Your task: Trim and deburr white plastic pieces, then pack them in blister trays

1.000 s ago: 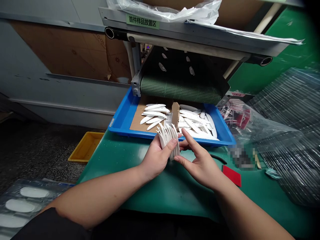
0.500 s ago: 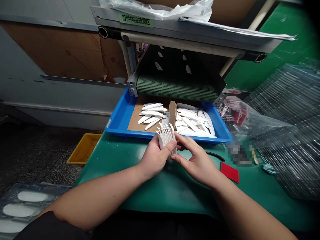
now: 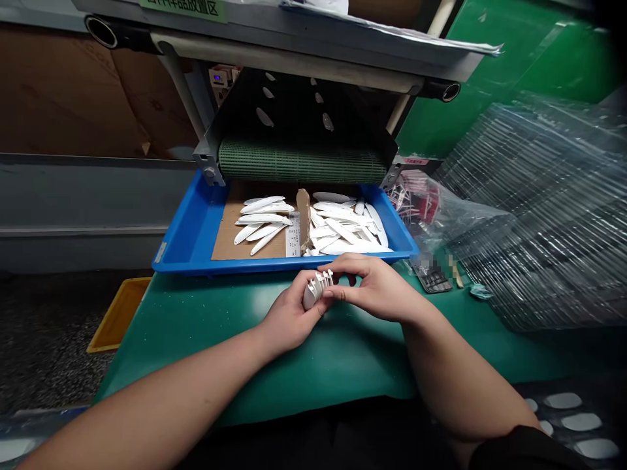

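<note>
A small stack of curved white plastic parts (image 3: pixel 317 291) is held over the green table, in front of the tray. My left hand (image 3: pixel 289 313) is closed round the stack from the left. My right hand (image 3: pixel 375 286) pinches its right side between thumb and fingers. Part of the stack is hidden by the fingers. Beyond the hands, a blue tray (image 3: pixel 230 266) contains more long white parts (image 3: pixel 264 219) on the left and a fuller pile of white parts (image 3: pixel 350 225) on the right, split by a cardboard divider (image 3: pixel 304 215).
A green conveyor belt (image 3: pixel 301 160) ends above the tray, carrying several white parts. Stacked clear plastic trays (image 3: pixel 553 215) lean at the right, near a plastic bag (image 3: pixel 441 215). A yellow bin (image 3: pixel 120 313) sits on the floor at left. A metal shelf (image 3: pixel 313 46) overhangs the belt.
The view has turned right, so the surroundings sit further left. The stack is tipped, now showing its ends, and both hands still hold it. The red pad is out of sight.
</note>
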Demonstrator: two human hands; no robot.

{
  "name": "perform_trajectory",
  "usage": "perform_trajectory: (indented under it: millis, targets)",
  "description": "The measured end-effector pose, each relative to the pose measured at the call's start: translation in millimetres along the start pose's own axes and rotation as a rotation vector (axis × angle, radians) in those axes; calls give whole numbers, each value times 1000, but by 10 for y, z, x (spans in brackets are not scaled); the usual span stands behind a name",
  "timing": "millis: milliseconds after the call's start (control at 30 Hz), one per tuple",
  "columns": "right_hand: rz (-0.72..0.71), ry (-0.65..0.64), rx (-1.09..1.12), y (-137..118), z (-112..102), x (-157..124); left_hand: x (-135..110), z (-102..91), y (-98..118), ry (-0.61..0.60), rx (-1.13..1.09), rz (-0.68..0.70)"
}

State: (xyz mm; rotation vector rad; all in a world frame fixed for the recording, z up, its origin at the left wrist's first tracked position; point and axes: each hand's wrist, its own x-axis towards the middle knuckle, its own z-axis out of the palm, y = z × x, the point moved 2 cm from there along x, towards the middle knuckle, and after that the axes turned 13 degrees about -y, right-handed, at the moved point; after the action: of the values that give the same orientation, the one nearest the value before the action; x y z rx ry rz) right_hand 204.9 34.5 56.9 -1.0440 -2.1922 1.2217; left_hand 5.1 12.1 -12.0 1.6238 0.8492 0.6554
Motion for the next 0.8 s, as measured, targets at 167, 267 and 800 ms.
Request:
perform_trajectory:
  millis: [167, 267, 800]
  targets:
    - [5, -71, -38, 0, -43, 14, 31, -18, -29, 2, -11, -77]
    - [16, -68, -45, 17, -25, 2, 37, -17, -43, -16, -74, -74]
    - [-61, 52, 85, 302, 121, -213, 82, 3, -37, -54, -207, -69]
